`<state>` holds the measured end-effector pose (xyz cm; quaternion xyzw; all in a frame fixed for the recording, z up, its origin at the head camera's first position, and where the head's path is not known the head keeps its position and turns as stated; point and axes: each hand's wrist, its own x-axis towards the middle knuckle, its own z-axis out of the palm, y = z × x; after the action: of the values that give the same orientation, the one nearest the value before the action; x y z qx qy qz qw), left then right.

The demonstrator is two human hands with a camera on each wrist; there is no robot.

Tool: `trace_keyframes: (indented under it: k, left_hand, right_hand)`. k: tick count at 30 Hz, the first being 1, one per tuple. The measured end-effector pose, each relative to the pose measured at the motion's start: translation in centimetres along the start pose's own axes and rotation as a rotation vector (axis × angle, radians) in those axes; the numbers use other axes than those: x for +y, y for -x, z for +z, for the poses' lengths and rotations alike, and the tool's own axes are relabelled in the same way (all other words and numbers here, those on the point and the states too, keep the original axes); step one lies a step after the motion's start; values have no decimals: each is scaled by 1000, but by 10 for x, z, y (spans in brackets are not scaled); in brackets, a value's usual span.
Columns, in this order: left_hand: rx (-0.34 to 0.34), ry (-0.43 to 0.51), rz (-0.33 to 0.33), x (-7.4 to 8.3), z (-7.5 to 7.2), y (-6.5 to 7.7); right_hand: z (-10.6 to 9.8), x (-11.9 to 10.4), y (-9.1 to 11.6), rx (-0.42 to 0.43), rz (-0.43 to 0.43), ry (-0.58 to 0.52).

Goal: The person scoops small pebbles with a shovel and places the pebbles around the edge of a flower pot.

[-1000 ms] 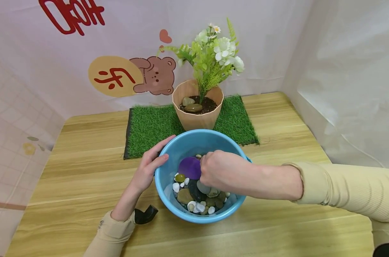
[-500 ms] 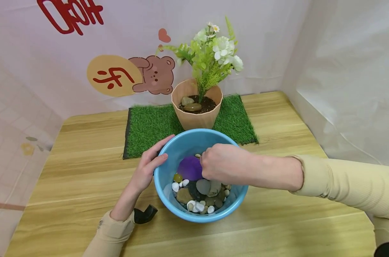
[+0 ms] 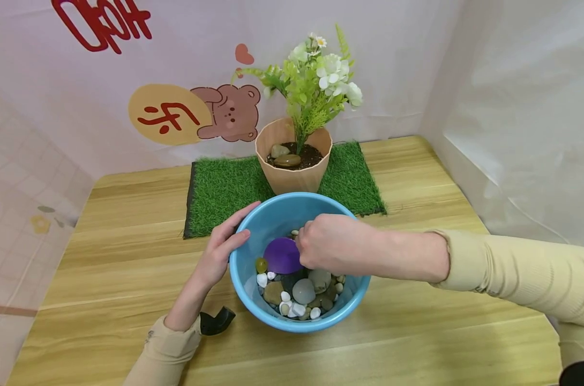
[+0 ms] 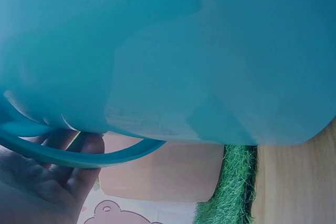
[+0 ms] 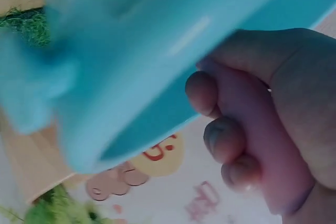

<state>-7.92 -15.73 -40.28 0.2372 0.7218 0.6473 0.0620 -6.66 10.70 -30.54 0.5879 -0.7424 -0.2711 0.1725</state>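
Observation:
A blue bucket (image 3: pixel 301 326) stands on the table with stones inside. My left hand (image 3: pixel 219 254) holds its left rim, thumb over the edge and fingers along the outer wall; the left wrist view shows some fingers behind the bucket's carrying handle (image 4: pixel 121 153). Inside the bucket, my right hand (image 3: pixel 332 244) grips a toy shovel by its pink handle (image 5: pixel 257 124), fingers curled round it. The shovel's purple blade (image 3: pixel 282 255) lies among the stones, partly behind that hand. Nearby are a smooth grey stone (image 3: pixel 304 291), a yellow-green stone (image 3: pixel 261 265), and white and brown pebbles.
Behind the bucket, a peach flowerpot (image 3: pixel 294 179) with white flowers, soil and two stones stands on an artificial grass mat (image 3: pixel 224 195). A black angled piece (image 3: pixel 216 321) is by the left wrist. Curtain walls border the wooden table (image 3: pixel 128 257).
The shovel's blade has shifted slightly among the stones. The grey stone has moved toward the bucket's near side, and the yellow-green one a little left. My left hand keeps its place on the rim.

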Motion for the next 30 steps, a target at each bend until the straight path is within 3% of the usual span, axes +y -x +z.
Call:
trace_keyframes:
  k: [6, 10, 16, 22, 30]
  left_hand:
    - [-5, 0, 3, -1, 0, 0]
    - [-2, -1, 5, -1, -1, 0]
    - [-6, 5, 10, -1, -1, 1]
    - [-10, 12, 12, -1, 1, 0]
    - [-4, 10, 4, -1, 1, 0]
  right_hand:
    - [10, 17, 1, -133, 151, -414]
    - [22, 19, 2, -105, 219, -645]
    - [29, 18, 7, -36, 245, -746]
    - [24, 20, 13, -67, 304, -864]
    - [18, 20, 19, -75, 309, -951]
